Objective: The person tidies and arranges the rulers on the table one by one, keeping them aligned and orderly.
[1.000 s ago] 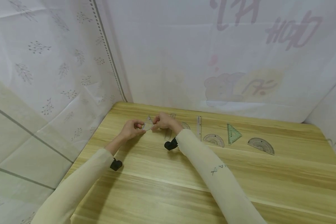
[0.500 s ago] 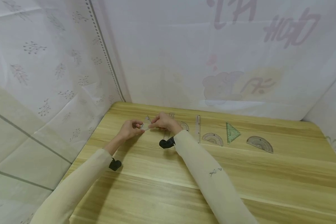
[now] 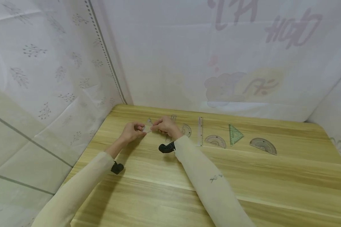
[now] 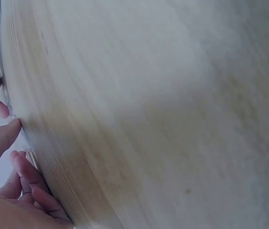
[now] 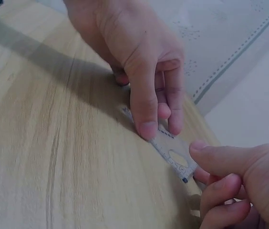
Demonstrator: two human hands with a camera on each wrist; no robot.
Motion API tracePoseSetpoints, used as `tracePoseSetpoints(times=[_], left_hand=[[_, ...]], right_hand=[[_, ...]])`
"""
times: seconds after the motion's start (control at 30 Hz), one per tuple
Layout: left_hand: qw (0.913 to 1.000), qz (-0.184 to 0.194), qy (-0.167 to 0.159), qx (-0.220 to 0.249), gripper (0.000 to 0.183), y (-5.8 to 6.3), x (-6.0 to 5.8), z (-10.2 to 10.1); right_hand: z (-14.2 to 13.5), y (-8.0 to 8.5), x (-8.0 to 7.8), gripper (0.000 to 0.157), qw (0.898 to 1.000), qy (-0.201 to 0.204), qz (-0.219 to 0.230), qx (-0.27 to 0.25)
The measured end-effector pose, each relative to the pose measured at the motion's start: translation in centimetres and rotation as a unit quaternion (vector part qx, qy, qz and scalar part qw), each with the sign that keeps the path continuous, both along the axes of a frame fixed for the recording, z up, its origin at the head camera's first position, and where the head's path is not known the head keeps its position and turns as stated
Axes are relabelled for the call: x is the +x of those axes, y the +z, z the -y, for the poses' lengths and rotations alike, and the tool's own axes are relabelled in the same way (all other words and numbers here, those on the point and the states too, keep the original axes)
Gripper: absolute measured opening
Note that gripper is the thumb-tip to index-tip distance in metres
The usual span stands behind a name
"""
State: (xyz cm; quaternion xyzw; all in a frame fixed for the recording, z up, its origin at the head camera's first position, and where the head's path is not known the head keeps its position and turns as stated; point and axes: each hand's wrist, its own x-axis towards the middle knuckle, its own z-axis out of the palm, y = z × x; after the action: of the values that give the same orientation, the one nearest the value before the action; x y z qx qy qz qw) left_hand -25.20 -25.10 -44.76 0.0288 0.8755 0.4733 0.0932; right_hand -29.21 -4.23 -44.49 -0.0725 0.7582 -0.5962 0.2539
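A small clear set square [image 3: 148,129] is between my two hands near the table's far left corner. My left hand [image 3: 131,131] pinches its left side, thumb on the near edge, as the right wrist view shows. With thumb and index finger my right hand [image 3: 167,125] pinches the opposite corner. In the right wrist view, printed marks line the set square [image 5: 164,149] and a cutout shows near that corner. Whether it touches the wood cannot be told. A clear ruler [image 3: 173,117] lies partly hidden behind my right hand. The left wrist view mostly shows bare tabletop.
Rightward along the wooden table [image 3: 147,189] lie a small protractor [image 3: 187,130], an upright-lying ruler [image 3: 200,132], another protractor [image 3: 215,141], a green set square [image 3: 235,135] and a grey protractor [image 3: 263,146]. Pale printed cloth [image 3: 164,63] hangs behind and at the sides.
My right hand has shifted slightly left and toward me along the set square's edge, its wrist turning. The left hand keeps its hold almost unmoved. The view has tilted slightly.
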Motion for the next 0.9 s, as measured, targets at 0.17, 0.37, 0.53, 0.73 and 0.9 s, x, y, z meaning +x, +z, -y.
tracePoseSetpoints(times=[0.17,0.37,0.53,0.73,0.9], left_hand=[[0.9998,0.003,0.018,-0.005,0.042,-0.04,-0.08,-0.27],[0.9991,0.014,0.037,0.016,0.041,-0.10,-0.08,-0.50],[0.9991,0.007,0.031,0.027,0.040,-0.26,-0.02,-0.42],[0.9998,0.005,0.017,-0.007,0.042,-0.09,0.19,-0.29],[0.9988,-0.007,0.025,-0.042,0.041,0.05,0.24,-0.14]], right_hand=[[0.21,-0.16,0.27,0.024,1.000,-0.029,0.001,-0.009],[0.41,-0.27,0.29,0.019,0.999,-0.049,0.013,-0.007],[0.48,-0.40,0.26,0.015,0.999,-0.050,0.015,-0.005],[0.59,-0.59,0.18,0.013,0.999,-0.048,-0.001,0.010],[0.76,-0.59,0.08,0.013,0.999,-0.046,-0.014,0.027]])
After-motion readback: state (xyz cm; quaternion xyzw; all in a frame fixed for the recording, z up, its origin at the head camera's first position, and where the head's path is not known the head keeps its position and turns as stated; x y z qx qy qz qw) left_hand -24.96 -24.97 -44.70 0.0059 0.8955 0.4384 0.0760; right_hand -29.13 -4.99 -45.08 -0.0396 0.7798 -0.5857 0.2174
